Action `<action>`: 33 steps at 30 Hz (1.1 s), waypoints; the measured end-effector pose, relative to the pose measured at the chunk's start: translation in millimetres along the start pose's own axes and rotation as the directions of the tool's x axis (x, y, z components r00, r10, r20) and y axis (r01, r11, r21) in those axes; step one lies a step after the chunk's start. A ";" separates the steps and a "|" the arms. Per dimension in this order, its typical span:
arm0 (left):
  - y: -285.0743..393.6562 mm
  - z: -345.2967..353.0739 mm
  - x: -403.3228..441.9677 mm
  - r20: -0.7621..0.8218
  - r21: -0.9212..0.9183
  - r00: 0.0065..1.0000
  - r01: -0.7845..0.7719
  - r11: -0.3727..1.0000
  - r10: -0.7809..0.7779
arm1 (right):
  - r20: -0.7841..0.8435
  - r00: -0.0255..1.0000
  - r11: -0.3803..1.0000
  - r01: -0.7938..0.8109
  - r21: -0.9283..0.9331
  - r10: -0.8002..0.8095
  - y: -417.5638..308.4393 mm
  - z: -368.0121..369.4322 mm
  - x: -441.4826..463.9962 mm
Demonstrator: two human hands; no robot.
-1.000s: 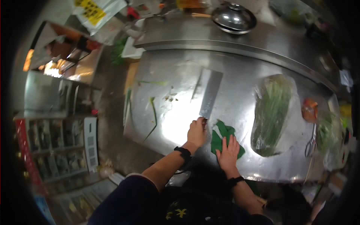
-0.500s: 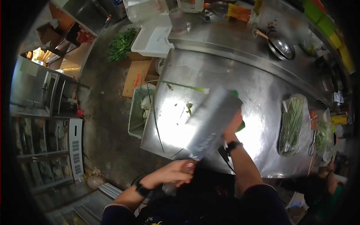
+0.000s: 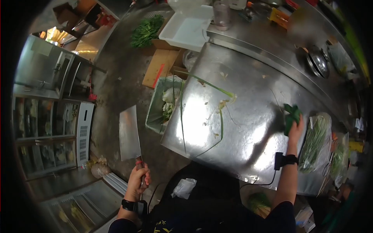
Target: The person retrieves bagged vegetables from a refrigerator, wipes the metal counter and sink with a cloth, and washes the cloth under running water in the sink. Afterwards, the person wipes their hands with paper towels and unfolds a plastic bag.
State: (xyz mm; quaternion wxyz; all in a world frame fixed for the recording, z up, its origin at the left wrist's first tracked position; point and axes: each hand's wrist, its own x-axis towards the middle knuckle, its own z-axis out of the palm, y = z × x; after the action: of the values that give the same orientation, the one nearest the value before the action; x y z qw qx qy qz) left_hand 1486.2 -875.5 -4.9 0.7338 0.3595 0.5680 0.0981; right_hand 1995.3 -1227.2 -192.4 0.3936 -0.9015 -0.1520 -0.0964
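Observation:
A wide cleaver point(image 3: 129, 134) stands blade up over the floor, left of the steel table point(image 3: 248, 77), and my left hand point(image 3: 138, 179) is wrapped round its handle. At the table's right part, my right hand point(image 3: 296, 130) is closed on a green cloth point(image 3: 291, 117) just above or on the surface; contact is unclear. Right of that hand lies a plastic bag of long green vegetables point(image 3: 315, 143). Green onion stalks point(image 3: 222, 126) and small scraps point(image 3: 204, 124) are scattered on the table's left half.
A lined bin point(image 3: 155, 114) with vegetable waste stands at the table's left edge. Behind it are a cardboard box point(image 3: 161, 66), a white tub point(image 3: 186, 29) and leafy greens point(image 3: 147, 32). A lidded metal pan point(image 3: 318, 62) rests on the back shelf. Glass-fronted fridges point(image 3: 48, 120) line the left.
My left hand has carried the cleaver left, off the table. My right hand has moved right with the green cloth. The view has shifted left.

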 end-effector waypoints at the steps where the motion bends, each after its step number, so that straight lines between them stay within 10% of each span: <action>1: -4.7 -3.7 -2.9 -0.015 -0.098 1.000 0.020 0.995 -0.021 | 0.027 0.985 0.953 -0.155 -0.260 0.168 81.3 0.7 -11.1; 4: -24.2 -12.2 -9.5 -0.061 -0.228 0.997 0.040 0.973 -0.055 | -0.154 0.949 0.596 -0.294 -0.747 0.275 98.2 40.0 -15.4; 6: -35.3 -11.4 -20.7 -0.113 -0.255 0.983 0.110 0.961 -0.143 | -0.113 0.985 0.668 -0.169 -0.725 0.127 82.8 71.1 12.1; 14: -64.8 -1.2 -41.6 -0.102 -0.353 0.977 0.139 0.925 -0.186 | 0.295 0.815 0.768 0.574 -0.285 -0.499 -119.9 208.6 32.8; 18: -60.6 11.5 -45.8 -0.119 -0.337 0.983 0.096 0.937 -0.143 | 0.400 0.692 0.754 0.657 -0.001 -0.602 -213.3 243.6 -50.8; 21: -54.6 14.1 -51.5 -0.060 -0.475 0.981 0.132 0.870 -0.182 | 0.476 0.662 0.808 0.548 0.219 -0.578 -244.1 254.0 -65.5; 23: -55.3 12.8 -53.9 -0.015 -0.504 0.990 0.114 0.856 -0.141 | 0.547 0.675 0.820 0.156 0.551 -0.495 -251.4 235.6 -57.2; 29: -31.9 13.3 -45.8 0.043 -0.489 0.992 0.125 0.863 -0.119 | 0.496 0.851 0.795 -0.178 0.579 -0.171 -168.6 49.9 -29.4; 31: -29.6 4.7 -37.7 0.065 -0.508 0.989 0.149 0.848 -0.135 | 0.410 0.912 0.901 -0.169 0.400 -0.011 -108.7 0.9 -57.3; 33: -27.8 -10.1 -27.5 0.094 -0.515 0.983 0.183 0.837 -0.156 | 0.268 0.949 0.964 -0.101 -0.246 0.168 -7.4 -15.7 -109.4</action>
State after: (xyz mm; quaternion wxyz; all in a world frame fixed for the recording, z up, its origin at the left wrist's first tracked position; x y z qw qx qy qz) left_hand 1460.5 -906.6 -2.7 0.8230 0.0975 0.5316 0.1745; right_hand 1889.5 -1255.7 -208.9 0.2664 -0.9536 -0.1331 0.0452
